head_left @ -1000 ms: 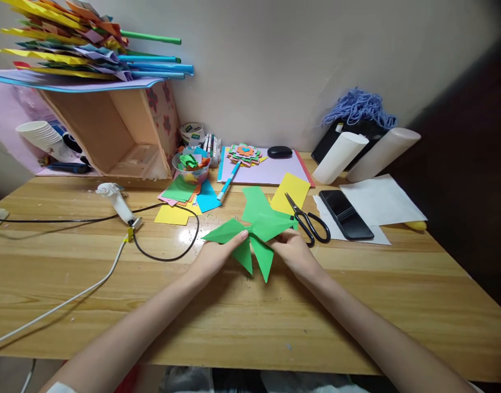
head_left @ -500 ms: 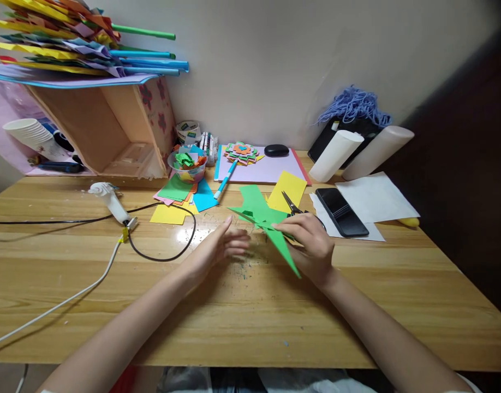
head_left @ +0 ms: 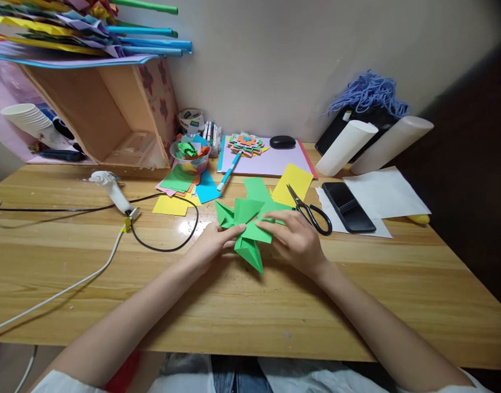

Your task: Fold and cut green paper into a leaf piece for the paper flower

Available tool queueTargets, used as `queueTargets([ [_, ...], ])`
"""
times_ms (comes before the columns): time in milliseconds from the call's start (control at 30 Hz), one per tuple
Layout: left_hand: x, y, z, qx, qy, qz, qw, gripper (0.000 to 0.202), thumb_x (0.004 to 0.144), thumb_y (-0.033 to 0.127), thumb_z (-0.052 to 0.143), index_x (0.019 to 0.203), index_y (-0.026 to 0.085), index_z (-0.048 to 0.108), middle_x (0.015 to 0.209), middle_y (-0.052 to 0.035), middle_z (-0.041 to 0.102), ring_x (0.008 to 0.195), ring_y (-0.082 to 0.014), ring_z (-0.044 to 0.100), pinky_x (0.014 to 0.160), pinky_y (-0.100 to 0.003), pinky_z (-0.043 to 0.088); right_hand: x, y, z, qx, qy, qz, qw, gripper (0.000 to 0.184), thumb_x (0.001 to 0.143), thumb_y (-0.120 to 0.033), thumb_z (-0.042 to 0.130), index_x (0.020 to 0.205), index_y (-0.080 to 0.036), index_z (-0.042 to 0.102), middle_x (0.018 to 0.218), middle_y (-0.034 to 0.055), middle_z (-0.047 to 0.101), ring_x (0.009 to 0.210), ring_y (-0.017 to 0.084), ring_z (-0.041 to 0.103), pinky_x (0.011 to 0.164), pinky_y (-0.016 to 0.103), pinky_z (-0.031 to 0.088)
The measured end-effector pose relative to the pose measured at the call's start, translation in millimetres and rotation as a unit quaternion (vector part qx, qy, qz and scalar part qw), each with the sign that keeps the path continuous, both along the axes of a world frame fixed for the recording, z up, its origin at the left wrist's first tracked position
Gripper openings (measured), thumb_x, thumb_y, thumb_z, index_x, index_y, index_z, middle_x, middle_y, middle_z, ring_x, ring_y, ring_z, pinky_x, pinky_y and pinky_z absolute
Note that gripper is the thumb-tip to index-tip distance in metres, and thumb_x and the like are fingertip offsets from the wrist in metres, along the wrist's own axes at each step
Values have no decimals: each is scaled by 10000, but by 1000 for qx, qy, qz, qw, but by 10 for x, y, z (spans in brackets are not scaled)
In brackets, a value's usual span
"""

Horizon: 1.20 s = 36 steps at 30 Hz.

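A green folded paper piece (head_left: 250, 229) with several pointed flaps is held above the wooden table, between both hands. My left hand (head_left: 215, 243) pinches its left side, thumb on top and fingers underneath. On its right side, my right hand (head_left: 297, 237) has its fingers closed on a flap. Behind it lie flat green paper and a yellow sheet (head_left: 295, 183). Just beyond my right hand rest black-handled scissors (head_left: 310, 210), blades pointing away to the left.
Coloured paper squares (head_left: 179, 180) and a bowl of scraps (head_left: 191, 155) sit at the back left. A black cable (head_left: 197, 218) loops near my left forearm, by a white stand (head_left: 111, 191). At right lies a phone (head_left: 349, 207); a layered paper flower (head_left: 245, 143) rests at the back.
My left hand has moved right and taken hold of the green folded paper. The paper has turned from edge-on to face up, and the scissors show more fully.
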<state>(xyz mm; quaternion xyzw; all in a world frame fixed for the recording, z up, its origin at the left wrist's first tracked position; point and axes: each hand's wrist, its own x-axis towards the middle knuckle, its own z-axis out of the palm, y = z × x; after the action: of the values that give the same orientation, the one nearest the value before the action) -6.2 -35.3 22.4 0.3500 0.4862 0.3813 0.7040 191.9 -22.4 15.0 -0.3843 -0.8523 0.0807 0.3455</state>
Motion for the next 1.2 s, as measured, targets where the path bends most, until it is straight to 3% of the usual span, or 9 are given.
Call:
queueTargets([
  [67,-16,15,-7,17,17,23,999,382,655,386,694,931,128,638,894,-92,685,773,-178,645,711,-286,513,-45,24,-42,-140,111,-39,983,248,884,-299,417,1079,-245,559,1108,80,583,1038,206,529,878,392,447],
  [100,-22,21,-8,31,38,36,998,372,655,391,691,911,127,638,889,-88,686,762,-173,641,684,-272,510,-71,32,-67,-229,179,-47,956,274,897,-351,374,1090,-229,526,1100,86,572,1019,201,543,852,384,465],
  [167,-27,26,-4,69,104,65,990,339,649,399,690,834,120,642,808,-71,689,693,-157,626,611,-241,490,-119,39,-110,-391,300,-34,869,331,894,-452,326,1074,-210,462,1004,74,584,897,177,595,756,347,507],
  [233,-16,22,9,98,161,80,979,307,647,401,686,749,115,642,689,-45,676,608,-140,599,544,-220,458,-152,32,-124,-480,362,-11,799,355,836,-491,444,1043,-205,414,854,26,587,740,148,613,661,305,518],
  [300,6,8,30,107,175,80,975,286,653,390,680,728,116,647,659,-35,674,592,-143,596,536,-223,451,-169,15,-105,-497,378,-8,781,441,722,-429,635,1012,-206,389,714,-40,551,617,120,595,600,269,507],
  [400,38,-17,54,108,143,65,982,300,660,371,678,822,119,660,803,-68,704,723,-190,637,637,-268,489,-177,-11,-44,-479,384,-24,789,508,626,-332,735,965,-206,379,604,-93,511,505,95,562,538,237,484],
  [633,33,-41,11,162,87,40,982,412,642,327,714,986,124,616,1067,-115,654,1017,-236,587,892,-345,446,-210,-59,5,-486,366,-12,793,476,589,-328,752,875,-199,395,510,-92,547,451,99,549,450,206,445],
  [1000,39,-44,16,105,103,29,989,431,639,340,718,1004,133,621,1061,-114,659,973,-254,612,849,-358,481,-182,-57,-32,-393,379,-76,835,283,629,-359,726,730,-187,525,623,-29,582,528,118,584,516,256,535],
  [1200,34,-41,-25,89,98,38,990,418,660,386,696,992,143,624,1039,-107,668,938,-244,626,810,-339,497,-171,-88,-51,-277,329,-84,899,161,704,-299,679,705,-185,565,764,18,621,656,137,616,613,268,536],
])
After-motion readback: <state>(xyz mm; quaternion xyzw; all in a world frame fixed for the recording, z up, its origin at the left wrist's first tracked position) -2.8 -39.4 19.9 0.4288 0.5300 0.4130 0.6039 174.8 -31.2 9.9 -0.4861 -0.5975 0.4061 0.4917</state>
